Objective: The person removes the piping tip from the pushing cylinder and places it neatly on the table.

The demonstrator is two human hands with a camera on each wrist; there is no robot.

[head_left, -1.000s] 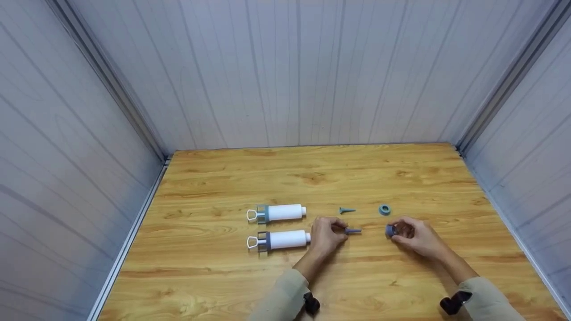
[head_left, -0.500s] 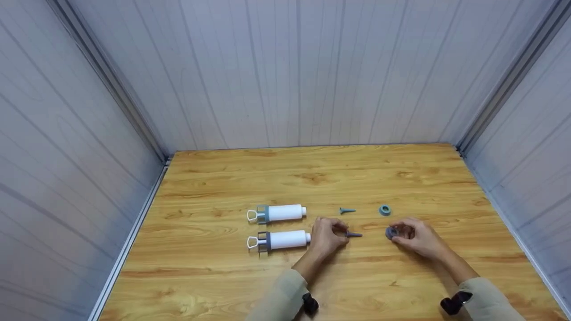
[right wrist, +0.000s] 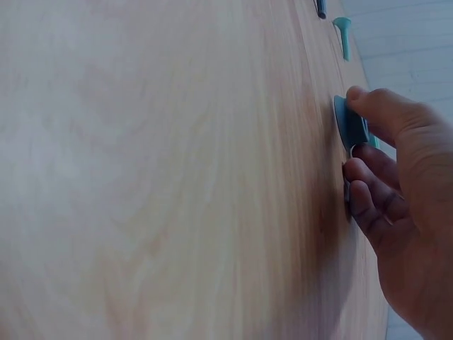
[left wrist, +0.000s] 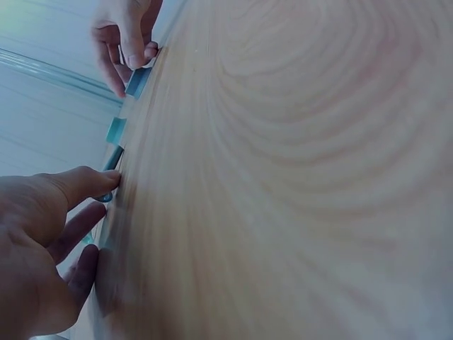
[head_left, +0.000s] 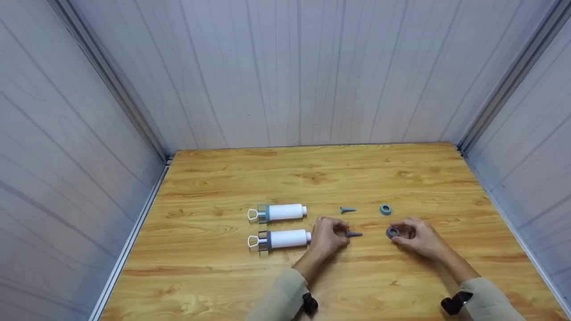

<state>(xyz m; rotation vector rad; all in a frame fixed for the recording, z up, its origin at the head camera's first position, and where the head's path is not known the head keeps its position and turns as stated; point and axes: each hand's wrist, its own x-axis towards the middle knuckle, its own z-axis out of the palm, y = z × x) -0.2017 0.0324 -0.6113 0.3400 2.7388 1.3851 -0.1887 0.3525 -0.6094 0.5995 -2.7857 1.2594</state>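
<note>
With thumb and fingers my left hand (head_left: 328,236) pinches the wide end of a dark grey-blue tapered nozzle (head_left: 355,234), which lies on the table pointing right. The left wrist view shows the thumb on that nozzle (left wrist: 113,161). Farther right, the right hand (head_left: 417,237) holds a dark grey-blue ring-shaped cap (head_left: 388,234) by its edge, its hole tipped up. In the right wrist view the cap (right wrist: 345,122) is between thumb and fingers, at the tabletop. Just left of my left hand lies a white syringe (head_left: 287,239) with a dark collar and loop handle; the hand partly covers its tip.
A second white syringe (head_left: 285,211) with a teal collar lies behind the first one. Behind the hands are a teal nozzle (head_left: 348,210) and a teal ring cap (head_left: 380,209). Pale panel walls (head_left: 294,80) border the wooden table (head_left: 214,276) at back and sides.
The dark cap has tipped from on edge to nearly flat in the right hand. The dark nozzle's tip has swung slightly nearer to me. Both hands stay almost in place.
</note>
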